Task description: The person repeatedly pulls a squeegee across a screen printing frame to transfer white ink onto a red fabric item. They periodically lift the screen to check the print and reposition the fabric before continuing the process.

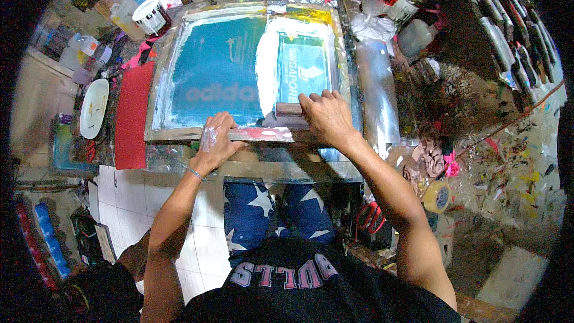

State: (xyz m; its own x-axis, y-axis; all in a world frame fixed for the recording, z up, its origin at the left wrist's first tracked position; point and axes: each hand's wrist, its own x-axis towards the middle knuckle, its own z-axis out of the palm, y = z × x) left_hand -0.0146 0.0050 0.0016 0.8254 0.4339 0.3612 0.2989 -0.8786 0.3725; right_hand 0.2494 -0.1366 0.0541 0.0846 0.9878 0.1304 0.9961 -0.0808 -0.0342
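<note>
A screen printing frame with teal-blue mesh lies on the workbench before me. White-edged lettering and a small light emblem show in its right-hand window. My right hand is closed round the wooden handle of a squeegee, which stands on the mesh near the frame's near edge, below that window. Dark ink shows beside the squeegee. My left hand, smeared with white, is curled over the near rail of the frame, its thumb pointing right along it. Its fingertips rest at the mesh border.
To the left lie a red sheet and a white oval dish; a white tub stands behind. On the right are a shiny plastic-like strip, a spray bottle, a tape roll and red-handled scissors. Several squeegee-like bars hang far right.
</note>
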